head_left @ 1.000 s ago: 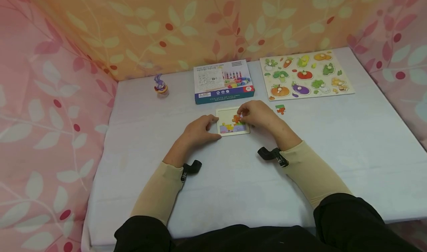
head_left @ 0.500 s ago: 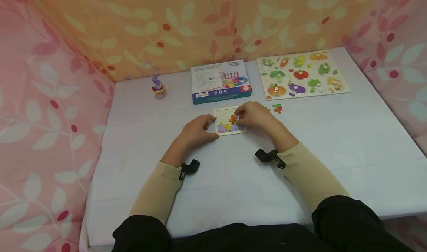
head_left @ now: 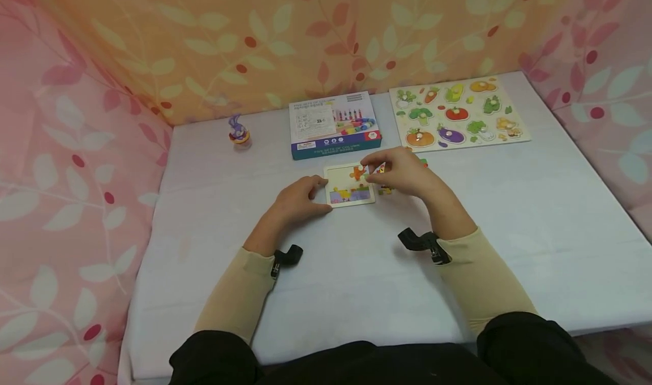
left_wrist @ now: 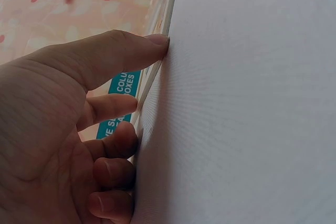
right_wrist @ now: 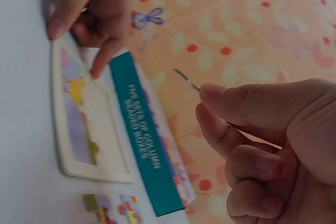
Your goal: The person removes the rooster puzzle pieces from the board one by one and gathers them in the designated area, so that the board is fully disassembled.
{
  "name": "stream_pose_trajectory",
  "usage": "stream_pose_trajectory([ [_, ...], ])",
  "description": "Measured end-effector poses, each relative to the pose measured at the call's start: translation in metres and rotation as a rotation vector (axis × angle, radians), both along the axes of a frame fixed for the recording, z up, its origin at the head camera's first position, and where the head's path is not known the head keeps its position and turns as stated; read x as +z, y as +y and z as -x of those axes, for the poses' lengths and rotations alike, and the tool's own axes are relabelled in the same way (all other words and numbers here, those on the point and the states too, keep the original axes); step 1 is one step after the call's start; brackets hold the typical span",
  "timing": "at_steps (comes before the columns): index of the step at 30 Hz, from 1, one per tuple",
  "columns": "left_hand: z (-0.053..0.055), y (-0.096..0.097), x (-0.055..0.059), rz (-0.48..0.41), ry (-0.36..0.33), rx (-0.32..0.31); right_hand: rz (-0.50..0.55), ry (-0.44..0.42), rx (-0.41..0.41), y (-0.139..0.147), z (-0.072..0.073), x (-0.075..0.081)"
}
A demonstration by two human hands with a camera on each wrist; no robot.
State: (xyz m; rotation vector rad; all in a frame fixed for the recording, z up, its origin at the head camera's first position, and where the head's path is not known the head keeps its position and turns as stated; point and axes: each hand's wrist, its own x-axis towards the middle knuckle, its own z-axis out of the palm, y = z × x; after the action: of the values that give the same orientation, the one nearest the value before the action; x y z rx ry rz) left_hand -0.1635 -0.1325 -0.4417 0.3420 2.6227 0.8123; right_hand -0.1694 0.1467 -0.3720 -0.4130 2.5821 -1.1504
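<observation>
White "FIVE SETS OF COLUMN BEADED BOXES" on the teal-sided box

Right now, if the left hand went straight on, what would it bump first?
The puzzle: the left hand touches its edge. Beyond it, perhaps the right hand, though its height is hard to tell.

Puzzle frame before the box, figurine to the box's left, vegetable board to its right.
</observation>
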Motion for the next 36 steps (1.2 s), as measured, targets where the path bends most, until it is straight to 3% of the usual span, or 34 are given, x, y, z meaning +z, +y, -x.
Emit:
stream_pose_trajectory([
  [11,-0.001,0.000,0.001,0.000,0.003,-0.006,0.086,0.063,-0.052,0.032,-0.018,0.030],
  [21,-0.001,-0.001,-0.003,0.002,0.002,-0.003,0.038,0.092,-0.094,0.053,-0.029,0.049],
  [29,-0.002,0.002,-0.001,0.015,0.003,0.011,0.036,0.077,-0.108,0.081,-0.027,0.048],
  [36,-0.001,0.003,0.000,0.023,0.009,0.011,0.008,0.015,-0.121,0.106,-0.016,0.034],
])
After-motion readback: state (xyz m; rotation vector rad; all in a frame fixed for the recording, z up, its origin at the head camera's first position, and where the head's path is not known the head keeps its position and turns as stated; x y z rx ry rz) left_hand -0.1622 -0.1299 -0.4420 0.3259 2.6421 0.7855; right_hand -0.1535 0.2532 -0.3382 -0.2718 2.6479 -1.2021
